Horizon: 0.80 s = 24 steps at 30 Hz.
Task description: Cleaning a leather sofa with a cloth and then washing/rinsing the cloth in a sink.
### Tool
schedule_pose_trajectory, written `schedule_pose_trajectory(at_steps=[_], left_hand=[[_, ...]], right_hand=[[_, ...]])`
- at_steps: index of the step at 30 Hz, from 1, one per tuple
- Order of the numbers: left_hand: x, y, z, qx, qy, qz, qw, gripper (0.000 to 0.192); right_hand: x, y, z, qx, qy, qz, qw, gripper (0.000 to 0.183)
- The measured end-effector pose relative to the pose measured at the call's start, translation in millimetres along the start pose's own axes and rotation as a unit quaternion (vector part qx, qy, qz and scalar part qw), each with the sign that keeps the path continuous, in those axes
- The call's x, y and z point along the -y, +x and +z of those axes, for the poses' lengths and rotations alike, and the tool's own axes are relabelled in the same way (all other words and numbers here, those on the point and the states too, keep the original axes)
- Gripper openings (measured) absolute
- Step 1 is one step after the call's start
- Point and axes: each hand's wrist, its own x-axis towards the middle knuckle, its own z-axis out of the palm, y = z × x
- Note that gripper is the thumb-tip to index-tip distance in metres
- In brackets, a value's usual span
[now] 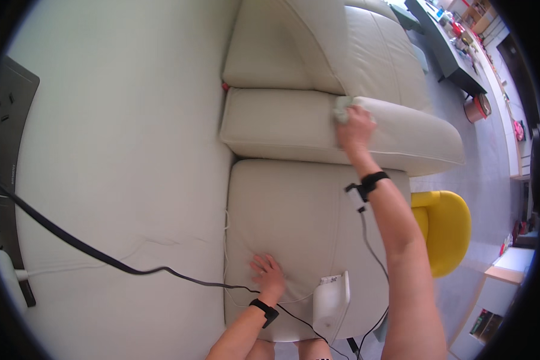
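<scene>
My right hand (357, 128) grips a pale green cloth (343, 109) against the top of a cream leather sofa's armrest (279, 112). Lower down, my left hand (270, 276) rests palm-down with fingers apart on the sofa seat (283, 202), holding nothing. Both wrists wear black bands; a small white module with a cable (372, 245) hangs by the right one. Close to my left hand, a white plastic device (328, 308) with a flat panel sits on the seat. A thin white cord (303, 298) runs from it past the left wrist.
A black cable (130, 271) crosses in front of the pale wall (117, 135) and passes my left wrist. Dark wall sockets (9, 112) are at far left. To the right stand a yellow chair (450, 234), a red-rimmed bin (477, 109) and a cluttered dark table (454, 58).
</scene>
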Motion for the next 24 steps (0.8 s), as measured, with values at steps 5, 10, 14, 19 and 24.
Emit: schedule_pose_trajectory(at_steps=[5,10,14,19,24], left_hand=[[5,-1,4,-0.026,0.013,0.012,1.0,0.079],[1,2,7,-0.014,0.025,0.0,1.0,0.08],[-2,3,9,-0.01,0.013,0.005,1.0,0.083],[8,7,19,-0.004,-0.004,-0.032,0.999,0.086],[4,2,6,0.016,-0.004,0.01,1.0,0.085]], right_hand=[[149,20,30,0.043,0.021,-0.072,0.996,0.035],[247,24,62,0.089,0.106,-0.146,0.98,0.035],[243,35,76,0.071,0.106,-0.153,0.98,0.035],[256,-22,37,0.14,0.204,-0.273,0.93,0.04],[198,-37,26,0.144,0.211,-0.346,0.903,0.038]])
